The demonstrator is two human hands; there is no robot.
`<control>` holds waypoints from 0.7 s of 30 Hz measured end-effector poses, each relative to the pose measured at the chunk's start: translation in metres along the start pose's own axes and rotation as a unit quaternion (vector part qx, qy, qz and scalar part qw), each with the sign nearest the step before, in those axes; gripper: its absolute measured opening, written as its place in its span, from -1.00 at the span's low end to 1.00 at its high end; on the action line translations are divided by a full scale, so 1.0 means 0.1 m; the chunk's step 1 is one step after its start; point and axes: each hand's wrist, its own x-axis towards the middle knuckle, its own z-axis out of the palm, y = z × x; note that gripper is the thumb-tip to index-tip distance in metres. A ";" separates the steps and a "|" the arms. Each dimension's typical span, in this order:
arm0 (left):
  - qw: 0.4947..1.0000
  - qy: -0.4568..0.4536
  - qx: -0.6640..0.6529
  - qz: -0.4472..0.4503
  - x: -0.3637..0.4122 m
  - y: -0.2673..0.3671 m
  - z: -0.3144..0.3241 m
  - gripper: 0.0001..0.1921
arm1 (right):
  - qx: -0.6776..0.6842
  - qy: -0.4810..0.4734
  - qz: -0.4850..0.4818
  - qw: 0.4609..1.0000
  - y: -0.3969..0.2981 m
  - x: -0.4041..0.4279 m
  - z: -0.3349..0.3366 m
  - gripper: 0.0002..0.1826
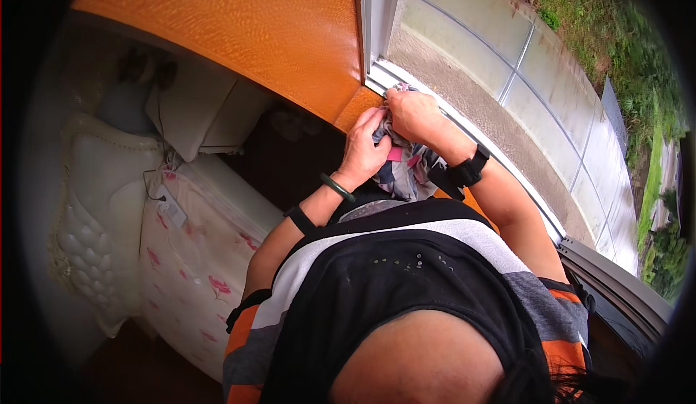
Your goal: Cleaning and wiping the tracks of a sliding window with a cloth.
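Observation:
A crumpled patterned cloth (409,173) in grey, white and pink hangs bunched between my two hands at the window sill. With its fist closed on the upper end of the cloth, my right hand (416,116) is at the white sliding-window track (387,76). My left hand (365,148) grips the cloth a little lower and to the left, its thumb and fingers around a fold. Part of the wooden sill (356,108) shows beyond my left fingers. My fingertips on the right are partly hidden by the cloth.
An orange wood-grain panel (234,29) meets the upright window frame (375,12). Outside lie a rough ledge (435,78) and pale roof panels (489,40). To the left are a bed with a floral sheet (201,273), a tufted headboard (92,224) and a power strip (171,206).

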 end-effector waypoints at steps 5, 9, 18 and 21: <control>0.999 0.034 -0.008 -0.002 -0.02 -0.04 0.00 -0.54 | 0.079 0.077 -0.043 0.993 0.03 0.04 0.11 -0.88; 0.996 0.081 0.006 -0.019 0.00 -0.06 0.04 -0.54 | 0.062 0.131 -0.075 0.987 -0.01 0.29 0.21 -0.84; 1.000 0.024 0.000 -0.001 0.03 0.01 0.02 -0.56 | 0.009 0.022 -0.016 1.000 0.04 0.03 0.06 -0.87; 0.999 -0.015 -0.033 -0.004 0.00 0.04 0.04 -0.58 | 0.002 0.009 0.005 1.000 0.13 -0.19 0.02 -0.89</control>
